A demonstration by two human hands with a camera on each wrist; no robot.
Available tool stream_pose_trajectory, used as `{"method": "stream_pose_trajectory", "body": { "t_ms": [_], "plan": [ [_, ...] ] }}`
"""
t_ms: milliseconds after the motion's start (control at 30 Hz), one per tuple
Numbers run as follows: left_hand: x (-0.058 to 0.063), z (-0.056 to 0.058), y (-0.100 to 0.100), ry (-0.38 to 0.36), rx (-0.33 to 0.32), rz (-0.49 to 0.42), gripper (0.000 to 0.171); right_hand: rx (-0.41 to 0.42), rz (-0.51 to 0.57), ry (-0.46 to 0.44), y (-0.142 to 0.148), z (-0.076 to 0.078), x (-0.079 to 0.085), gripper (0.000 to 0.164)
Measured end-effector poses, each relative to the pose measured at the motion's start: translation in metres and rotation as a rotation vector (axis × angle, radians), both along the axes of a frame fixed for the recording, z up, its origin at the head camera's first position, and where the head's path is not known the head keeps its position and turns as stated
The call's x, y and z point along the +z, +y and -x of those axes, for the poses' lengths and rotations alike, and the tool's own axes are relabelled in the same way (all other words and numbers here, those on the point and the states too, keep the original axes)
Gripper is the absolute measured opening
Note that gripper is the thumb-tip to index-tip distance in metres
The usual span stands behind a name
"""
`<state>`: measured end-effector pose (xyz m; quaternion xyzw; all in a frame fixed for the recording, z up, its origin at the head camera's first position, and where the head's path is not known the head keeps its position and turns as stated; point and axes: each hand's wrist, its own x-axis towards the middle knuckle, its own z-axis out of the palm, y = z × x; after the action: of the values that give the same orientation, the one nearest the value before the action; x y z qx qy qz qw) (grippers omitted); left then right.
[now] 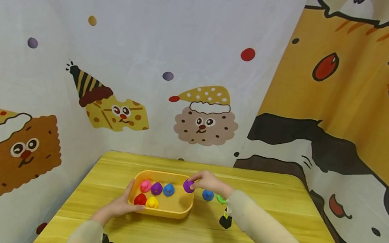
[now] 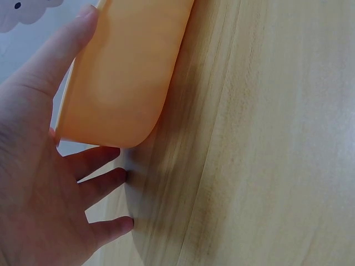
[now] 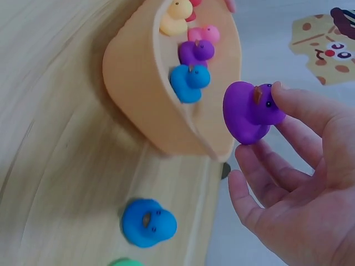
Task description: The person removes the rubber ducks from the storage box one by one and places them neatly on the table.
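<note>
With thumb and fingertips, my right hand (image 1: 209, 182) pinches a purple rubber duck (image 1: 188, 186) above the right end of an orange-yellow plastic bin (image 1: 177, 203). In the right wrist view this purple duck (image 3: 244, 113) is apart from the bin wall. My left hand (image 1: 119, 207) holds the bin's left near corner, thumb along the near rim and fingers round the left end. Inside the bin sit a pink duck (image 1: 145, 186), another purple duck (image 1: 156, 189), a blue duck (image 1: 168, 190), a red duck (image 1: 140, 199) and a yellow duck (image 1: 152, 202).
On the wooden table (image 1: 155, 239), right of the bin, stand another blue duck (image 1: 208, 195) and a green duck (image 1: 221, 199), partly hidden by the right forearm. A cartoon-printed cloth (image 1: 200, 59) hangs behind the table and along its sides.
</note>
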<state>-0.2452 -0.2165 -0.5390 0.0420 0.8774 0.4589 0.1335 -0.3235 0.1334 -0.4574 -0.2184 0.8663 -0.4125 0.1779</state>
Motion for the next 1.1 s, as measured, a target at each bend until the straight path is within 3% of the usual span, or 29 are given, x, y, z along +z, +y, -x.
{"method": "stream_pose_trajectory", "body": {
  "t_ms": [300,633,1100],
  "plan": [
    [0.001,-0.001,-0.001,0.016,-0.002,0.024,0.122,-0.036,0.005,0.008,0.019,-0.004,0.006,0.025],
    [0.000,0.000,0.001,0.035,-0.006,0.025,0.123,-0.085,0.015,-0.036,0.048,-0.004,0.001,0.027],
    [0.005,-0.003,0.003,0.024,-0.009,0.038,0.123,-0.166,0.005,-0.011,0.084,-0.006,-0.001,0.026]
  ]
}}
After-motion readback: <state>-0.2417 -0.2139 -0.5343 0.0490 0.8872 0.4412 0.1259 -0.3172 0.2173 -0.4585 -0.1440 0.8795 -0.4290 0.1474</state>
